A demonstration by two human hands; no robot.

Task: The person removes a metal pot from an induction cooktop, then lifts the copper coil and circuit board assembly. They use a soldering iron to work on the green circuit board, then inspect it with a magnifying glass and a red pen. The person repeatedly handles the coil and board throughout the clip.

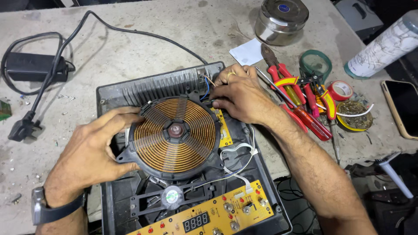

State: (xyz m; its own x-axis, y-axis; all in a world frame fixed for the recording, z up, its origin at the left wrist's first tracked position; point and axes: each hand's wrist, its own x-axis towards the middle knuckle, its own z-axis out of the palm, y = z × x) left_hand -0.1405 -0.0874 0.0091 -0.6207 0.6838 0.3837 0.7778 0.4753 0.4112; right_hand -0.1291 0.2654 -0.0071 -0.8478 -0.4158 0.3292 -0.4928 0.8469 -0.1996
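Copper coil (174, 132) sits in the opened cooker base (130, 89); left hand (93, 152) grips its rim, right hand (239, 95) fingers curl at hidden wires. Round steel tin (281, 19) bears a blue oval label.

concrete bench (143, 48) | opened cooker housing (113, 93) – steel tin (281, 19) – pliers (283, 78)

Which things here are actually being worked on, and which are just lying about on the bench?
In hand:
- left hand gripping the round copper coil disc
- right hand at the wires by the coil
- open grey cooktop casing

Lying about:
- red-handled pliers
- round steel tin
- black power adapter
- phone
- red tape roll
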